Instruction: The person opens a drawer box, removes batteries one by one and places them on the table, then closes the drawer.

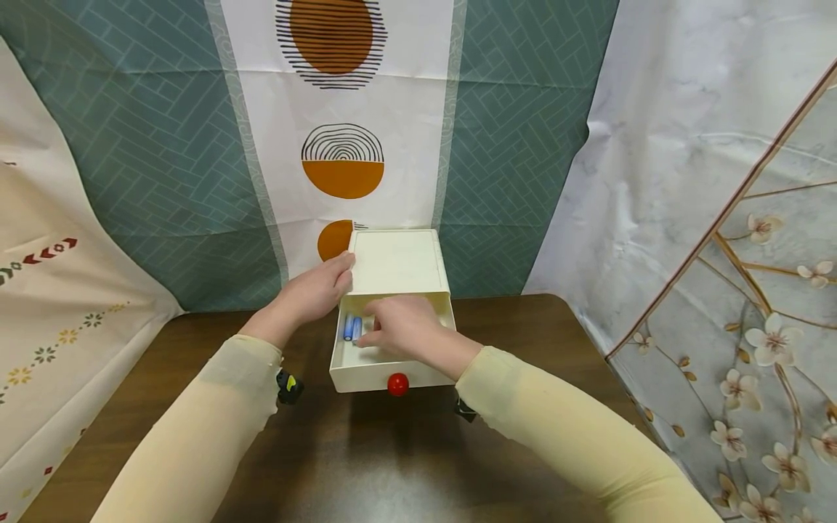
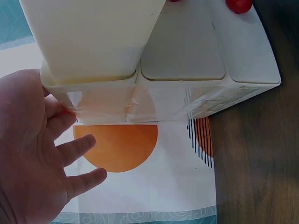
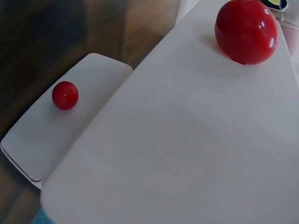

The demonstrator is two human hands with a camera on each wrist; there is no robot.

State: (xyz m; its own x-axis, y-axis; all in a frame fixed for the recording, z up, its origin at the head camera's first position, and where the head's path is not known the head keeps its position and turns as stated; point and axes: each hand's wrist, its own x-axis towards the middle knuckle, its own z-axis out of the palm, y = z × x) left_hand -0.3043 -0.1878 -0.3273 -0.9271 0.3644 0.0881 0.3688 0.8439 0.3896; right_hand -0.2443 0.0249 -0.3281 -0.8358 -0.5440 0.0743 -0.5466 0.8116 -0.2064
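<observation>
A cream-white drawer unit (image 1: 399, 261) stands on the table, its upper drawer (image 1: 366, 378) pulled out by a red knob (image 1: 397, 384). Two blue cylindrical batteries (image 1: 352, 328) lie side by side at the drawer's left. My right hand (image 1: 408, 325) reaches inside, thumb and forefinger bent beside the right-hand battery; whether they touch it cannot be made out, and the other fingers are hidden. Against the unit's left side rests my left hand (image 1: 318, 289). In the left wrist view the left hand (image 2: 42, 144) has its fingers spread, some touching the unit's casing (image 2: 103, 100).
Below the pulled-out drawer, a lower drawer (image 3: 93, 88) with its own red knob (image 3: 65, 95) is closed. The unit sits on a dark wooden table (image 1: 314, 450), close to a patterned cloth (image 1: 418, 145) hanging behind. Other printed cloths hang left and right.
</observation>
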